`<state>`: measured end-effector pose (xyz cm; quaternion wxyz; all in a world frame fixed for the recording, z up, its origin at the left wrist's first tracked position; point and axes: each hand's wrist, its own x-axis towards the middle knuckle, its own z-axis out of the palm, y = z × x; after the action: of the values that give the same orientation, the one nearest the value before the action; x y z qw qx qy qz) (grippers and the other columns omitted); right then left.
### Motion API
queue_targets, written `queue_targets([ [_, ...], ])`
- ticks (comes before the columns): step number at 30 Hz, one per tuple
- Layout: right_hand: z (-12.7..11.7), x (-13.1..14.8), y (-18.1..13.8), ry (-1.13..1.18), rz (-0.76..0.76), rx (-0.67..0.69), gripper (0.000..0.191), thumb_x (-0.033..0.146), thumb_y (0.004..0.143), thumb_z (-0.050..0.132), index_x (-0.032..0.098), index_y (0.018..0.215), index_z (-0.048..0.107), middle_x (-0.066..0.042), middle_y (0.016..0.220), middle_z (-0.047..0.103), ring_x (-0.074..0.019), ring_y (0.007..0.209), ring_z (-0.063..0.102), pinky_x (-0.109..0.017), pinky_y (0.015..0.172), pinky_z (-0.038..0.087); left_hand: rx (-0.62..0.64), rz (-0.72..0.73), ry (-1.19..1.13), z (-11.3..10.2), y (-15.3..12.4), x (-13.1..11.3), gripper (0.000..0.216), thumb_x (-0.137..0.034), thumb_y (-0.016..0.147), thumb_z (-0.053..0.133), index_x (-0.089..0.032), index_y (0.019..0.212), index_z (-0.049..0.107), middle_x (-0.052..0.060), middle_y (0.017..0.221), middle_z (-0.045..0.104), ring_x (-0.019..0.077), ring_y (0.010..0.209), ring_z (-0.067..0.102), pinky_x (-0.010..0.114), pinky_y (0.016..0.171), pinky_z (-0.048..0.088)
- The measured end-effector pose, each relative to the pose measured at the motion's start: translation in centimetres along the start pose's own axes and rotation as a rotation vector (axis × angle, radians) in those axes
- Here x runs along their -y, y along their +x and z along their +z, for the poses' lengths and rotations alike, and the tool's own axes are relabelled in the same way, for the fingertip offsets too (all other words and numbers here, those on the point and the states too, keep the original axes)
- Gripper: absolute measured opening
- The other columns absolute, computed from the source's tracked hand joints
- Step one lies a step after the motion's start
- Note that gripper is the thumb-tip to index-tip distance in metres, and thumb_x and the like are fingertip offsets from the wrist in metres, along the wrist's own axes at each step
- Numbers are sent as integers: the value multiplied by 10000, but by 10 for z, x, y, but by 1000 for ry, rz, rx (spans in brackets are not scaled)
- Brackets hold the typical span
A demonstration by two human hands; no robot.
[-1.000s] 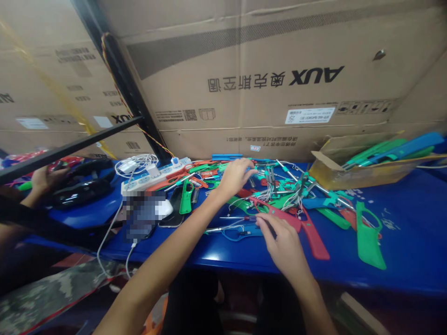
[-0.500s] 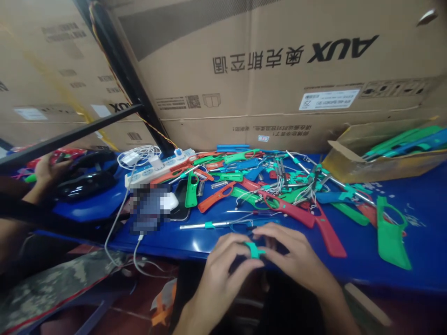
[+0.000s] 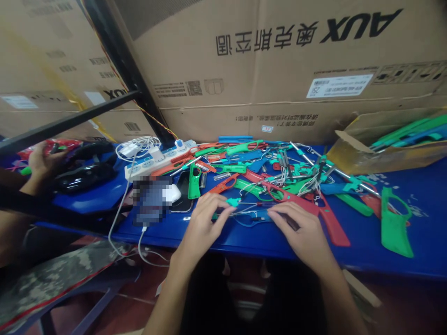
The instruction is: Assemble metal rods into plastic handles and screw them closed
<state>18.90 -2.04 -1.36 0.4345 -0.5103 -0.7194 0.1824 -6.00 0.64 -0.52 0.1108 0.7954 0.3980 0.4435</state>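
Blue table (image 3: 426,253) of plastic parts (image 3: 296,204), cardboard boxes (image 3: 279,93) behind

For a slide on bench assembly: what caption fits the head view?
Left hand pinches a teal clip, right hand rests on the blue table before a pile of coloured shells.

Bench layout, referenced to the power strip (image 3: 159,160).
The power strip lies on the table (image 3: 426,260), rear left. Cartons (image 3: 279,70) stand behind it; phone (image 3: 184,195) just in front. Pile of handle shells (image 3: 279,179) to its right, open box (image 3: 370,156) well right. Left hand (image 3: 202,223) and right hand (image 3: 303,232) rest in front of it, rightward, at the table's near edge.
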Motion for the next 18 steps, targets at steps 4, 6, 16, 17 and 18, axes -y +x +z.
queue_targets([
  [4,3,-1,-1,-17,-43,55,122,291,1003,604,238,973,710,-32,999,750,-217,958,699,-342,875,553,-12,-2,77,3,2,10,16,-225,997,631,-227,1000,615,8,912,713,184,870,656,381,932,462],
  [6,3,-1,0,-28,-64,48,112,270,1004,602,235,980,706,-30,1003,749,-215,972,696,-345,902,544,5,11,121,3,0,11,91,-211,996,630,-234,1084,619,15,963,730,188,892,653,408,978,431],
  [16,5,-6,2,-113,-160,163,159,241,1027,563,244,1051,720,-66,1155,707,-243,1099,654,-454,1004,502,123,99,204,2,-2,5,58,-270,983,668,-249,1025,702,-12,901,770,185,838,608,438,1016,355],
  [17,5,-6,2,-121,-158,184,169,241,1028,558,249,1060,724,-66,1173,701,-246,1113,649,-464,1011,500,131,96,208,2,-2,5,58,-282,980,671,-248,1013,704,-12,892,770,188,837,606,440,1017,354],
  [18,5,-6,2,-126,-156,199,180,238,1030,553,253,1065,728,-66,1183,697,-246,1117,647,-467,1009,504,132,92,210,2,-2,6,58,-291,978,674,-248,1002,706,-13,885,770,190,838,605,442,1019,352],
])
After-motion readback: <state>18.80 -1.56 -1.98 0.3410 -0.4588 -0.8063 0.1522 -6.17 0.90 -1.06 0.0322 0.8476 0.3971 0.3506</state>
